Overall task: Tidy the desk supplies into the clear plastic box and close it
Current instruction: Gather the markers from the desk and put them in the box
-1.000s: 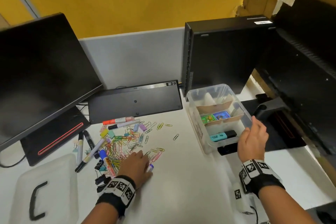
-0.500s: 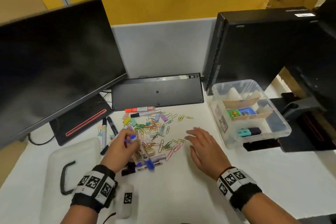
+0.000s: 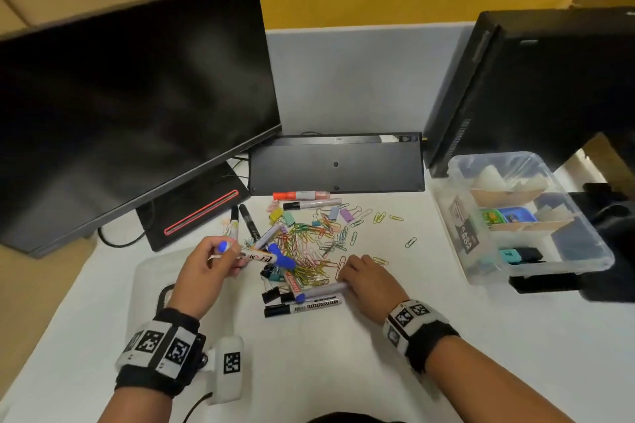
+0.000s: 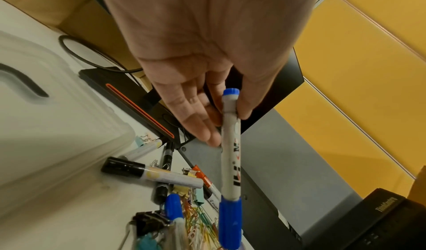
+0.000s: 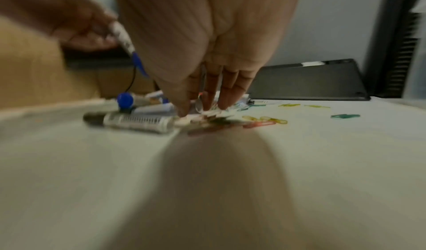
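Compared with half a second ago, the left hand (image 3: pixel 206 263) has lifted the white marker with blue cap (image 4: pixel 229 155) clear of the white surface (image 3: pixel 343 364), pinching it between thumb and fingers. The right hand (image 3: pixel 369 282), which hovered open, now rests on the pile of coloured paper clips (image 3: pixel 316 244), its fingers touching a grey marker with blue cap (image 3: pixel 318 293); whether they grip it I cannot tell. The clear plastic box (image 3: pixel 598 252) stands open at the right, well apart from both hands.

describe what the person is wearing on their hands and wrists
Both hands, left hand and right hand, are bare. Each wrist has a black band with white square-pattern marker tiles. A white tagged module with a dark cable hangs beside the left band.
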